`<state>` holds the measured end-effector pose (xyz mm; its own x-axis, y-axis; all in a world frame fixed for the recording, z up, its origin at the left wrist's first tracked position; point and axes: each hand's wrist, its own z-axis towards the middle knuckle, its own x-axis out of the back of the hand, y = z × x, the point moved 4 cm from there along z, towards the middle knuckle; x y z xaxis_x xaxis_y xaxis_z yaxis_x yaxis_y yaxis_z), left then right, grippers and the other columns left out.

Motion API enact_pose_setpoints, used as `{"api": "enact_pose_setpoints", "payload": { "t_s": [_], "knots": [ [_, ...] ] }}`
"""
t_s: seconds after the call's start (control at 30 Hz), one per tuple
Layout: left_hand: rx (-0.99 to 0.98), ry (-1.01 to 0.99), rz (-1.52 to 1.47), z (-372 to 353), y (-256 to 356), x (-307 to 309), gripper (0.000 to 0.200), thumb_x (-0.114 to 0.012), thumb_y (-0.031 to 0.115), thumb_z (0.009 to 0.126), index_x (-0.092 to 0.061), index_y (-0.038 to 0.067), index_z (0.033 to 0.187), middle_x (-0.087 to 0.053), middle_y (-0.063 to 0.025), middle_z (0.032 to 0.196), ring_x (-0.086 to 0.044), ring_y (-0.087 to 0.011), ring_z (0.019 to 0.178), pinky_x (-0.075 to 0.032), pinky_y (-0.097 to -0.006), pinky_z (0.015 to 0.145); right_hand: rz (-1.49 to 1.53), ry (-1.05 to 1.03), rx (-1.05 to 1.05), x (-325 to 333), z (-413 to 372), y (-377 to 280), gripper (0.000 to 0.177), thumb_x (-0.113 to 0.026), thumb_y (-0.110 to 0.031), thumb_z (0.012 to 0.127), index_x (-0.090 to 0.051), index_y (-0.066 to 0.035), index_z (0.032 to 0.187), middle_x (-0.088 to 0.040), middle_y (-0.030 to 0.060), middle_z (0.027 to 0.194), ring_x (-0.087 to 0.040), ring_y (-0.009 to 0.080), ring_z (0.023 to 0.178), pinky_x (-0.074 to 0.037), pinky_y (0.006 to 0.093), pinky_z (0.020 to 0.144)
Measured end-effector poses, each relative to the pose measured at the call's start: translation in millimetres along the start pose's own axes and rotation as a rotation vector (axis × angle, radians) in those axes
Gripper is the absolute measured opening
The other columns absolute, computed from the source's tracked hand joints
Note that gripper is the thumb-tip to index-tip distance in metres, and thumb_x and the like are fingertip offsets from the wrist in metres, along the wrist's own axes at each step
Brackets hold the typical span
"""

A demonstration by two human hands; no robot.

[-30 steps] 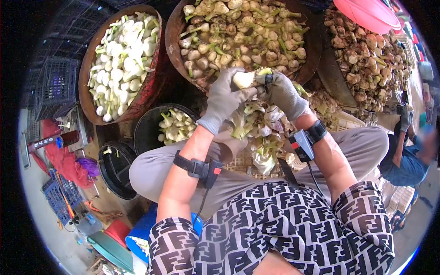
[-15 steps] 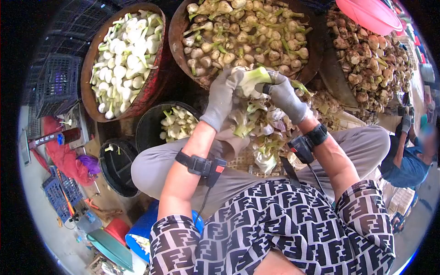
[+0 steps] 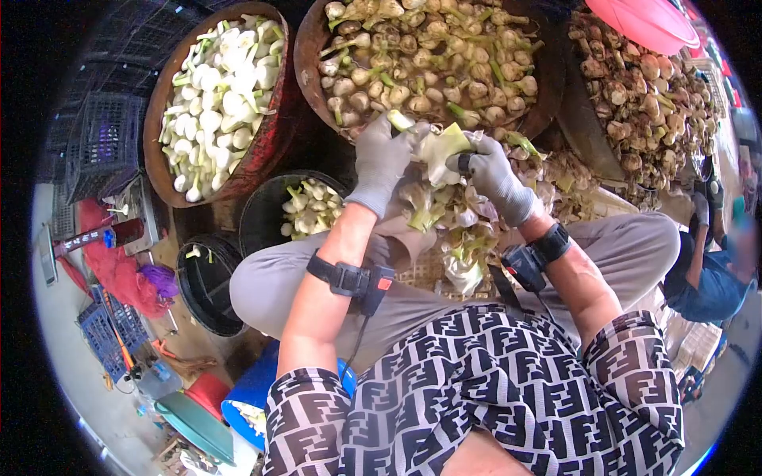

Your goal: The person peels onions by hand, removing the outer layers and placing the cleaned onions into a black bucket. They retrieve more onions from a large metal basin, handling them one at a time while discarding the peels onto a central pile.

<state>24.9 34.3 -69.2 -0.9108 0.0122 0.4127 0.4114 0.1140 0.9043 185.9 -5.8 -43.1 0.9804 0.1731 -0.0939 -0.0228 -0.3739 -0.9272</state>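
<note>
My left hand [image 3: 384,159], in a grey glove, is closed on a garlic bulb whose green stem end [image 3: 399,120] sticks out above the fingers. My right hand [image 3: 494,176], gloved too and with a black band on a finger, pinches a pale piece of garlic skin [image 3: 446,151] between the two hands. Loose peelings [image 3: 466,255] lie in a heap below, over a crate between my legs. Just beyond the hands is a wide round pan [image 3: 310,73] of garlic bulbs in murky water.
A rusty tub [image 3: 157,151] of white peeled garlic stands at the upper left, with black buckets [image 3: 208,270] below it. Unpeeled garlic [image 3: 647,103] and a pink basin [image 3: 647,22] are at the upper right. A person in blue [image 3: 706,282] works at the far right.
The bulb and the pale skin, together between my hands before, are now apart. The stem end has come up over my left hand, and my right hand has turned and moved slightly down with the skin.
</note>
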Motion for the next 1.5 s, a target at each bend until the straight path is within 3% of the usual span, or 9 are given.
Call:
{"api": "enact_pose_setpoints", "payload": {
  "t_s": [0.07, 0.17, 0.4, 0.53, 0.6, 0.67, 0.87, 1.0, 1.5],
  "knots": [
    [0.116, -0.103, 0.027, -5.6, 19.3, 9.5, 0.019, -0.069, 0.019, 0.076, -0.062, 0.003, 0.082, -0.063, -0.0014, 0.073, -0.057, -0.0093, 0.063, -0.045, -0.0223, 0.054, 0.293, -0.151, -0.014, 22.9, 6.9, 30.3, 0.015, -0.056, -0.002, 0.076, -0.063, -0.002, 0.089, -0.064, 0.003, 0.084, -0.056, 0.012, 0.075, -0.044, 0.0255, 0.071],
    [0.261, -0.26, -0.312, -10.5, 21.8, 10.0, 0.02, -0.068, 0.02, 0.077, -0.063, 0.005, 0.09, -0.064, -0.0007, 0.083, -0.057, -0.0063, 0.067, -0.046, -0.0197, 0.055, -0.622, 0.019, 0.552, 31.6, -8.0, -9.6, 0.015, -0.068, -0.005, 0.071, -0.061, 0.0, 0.084, -0.065, 0.0077, 0.082, -0.06, 0.0145, 0.073, -0.048, 0.0246, 0.068],
    [0.116, -0.45, -1.059, -2.0, 11.0, 27.3, 0.022, -0.062, 0.009, 0.081, -0.057, 0.0, 0.1, -0.06, -0.0109, 0.103, -0.06, -0.0186, 0.091, -0.053, -0.0301, 0.075, -0.736, 0.356, 0.515, 106.2, -46.2, -3.4, 0.02, -0.074, -0.013, 0.064, -0.06, -0.004, 0.075, -0.063, 0.0078, 0.082, -0.059, 0.0182, 0.072, -0.046, 0.026, 0.067],
    [0.247, -0.382, -1.338, 4.4, -2.7, 30.9, 0.019, -0.052, 0.009, 0.087, -0.056, 0.0, 0.103, -0.06, -0.0118, 0.103, -0.06, -0.0202, 0.091, -0.054, -0.0325, 0.073, -0.657, -0.116, -0.184, 130.5, -47.0, 49.8, 0.015, -0.058, -0.013, 0.068, -0.061, -0.002, 0.077, -0.059, 0.0062, 0.068, -0.056, 0.0175, 0.063, -0.045, 0.0275, 0.057],
    [0.292, -0.373, -1.027, 6.6, -6.4, 37.5, 0.018, -0.054, 0.011, 0.085, -0.058, 0.001, 0.1, -0.062, -0.0093, 0.095, -0.061, -0.0181, 0.08, -0.053, -0.0294, 0.064, -1.152, -0.319, -0.509, 100.7, -55.3, 24.0, 0.027, -0.056, -0.019, 0.067, -0.06, -0.001, 0.087, -0.062, 0.0163, 0.074, -0.061, 0.0312, 0.073, -0.048, 0.0378, 0.066],
    [0.336, -0.356, -0.713, 5.0, -8.4, 44.9, 0.018, -0.056, 0.013, 0.084, -0.06, 0.002, 0.097, -0.063, -0.0069, 0.087, -0.061, -0.0161, 0.069, -0.051, -0.0263, 0.056, -1.401, -0.229, -0.104, 100.8, -50.2, 32.6, 0.029, -0.056, -0.017, 0.067, -0.06, -0.004, 0.093, -0.062, 0.0212, 0.081, -0.059, 0.0381, 0.082, -0.047, 0.0427, 0.073],
    [0.143, -0.658, 0.995, 0.8, 23.3, 107.2, 0.023, -0.067, 0.02, 0.071, -0.062, 0.002, 0.084, -0.063, -0.0103, 0.073, -0.058, -0.018, 0.064, -0.046, -0.0312, 0.062, -1.139, -0.032, 0.0, 98.6, 6.1, 9.7, 0.032, -0.054, -0.013, 0.066, -0.06, -0.012, 0.097, -0.061, 0.021, 0.083, -0.059, 0.0375, 0.081, -0.047, 0.0419, 0.074],
    [0.08, -0.346, 0.612, 1.7, 39.9, 103.7, 0.029, -0.065, 0.024, 0.075, -0.059, 0.0, 0.091, -0.062, -0.0104, 0.08, -0.059, -0.0188, 0.073, -0.047, -0.03, 0.068, -1.226, -0.047, -0.014, 105.5, 70.7, 21.8, 0.026, -0.051, -0.011, 0.067, -0.061, -0.004, 0.09, -0.061, 0.0213, 0.086, -0.058, 0.037, 0.084, -0.047, 0.0418, 0.075],
    [-0.033, -0.507, 0.59, 26.0, 14.1, 42.8, 0.032, -0.064, 0.025, 0.075, -0.056, 0.002, 0.096, -0.054, -0.0153, 0.086, -0.056, -0.0293, 0.075, -0.044, -0.0368, 0.067, -1.624, -0.511, -0.285, 81.2, 205.0, 132.6, 0.029, -0.053, -0.021, 0.073, -0.064, -0.001, 0.091, -0.062, 0.0189, 0.096, -0.059, 0.0334, 0.091, -0.047, 0.0376, 0.078]
  ]
}}
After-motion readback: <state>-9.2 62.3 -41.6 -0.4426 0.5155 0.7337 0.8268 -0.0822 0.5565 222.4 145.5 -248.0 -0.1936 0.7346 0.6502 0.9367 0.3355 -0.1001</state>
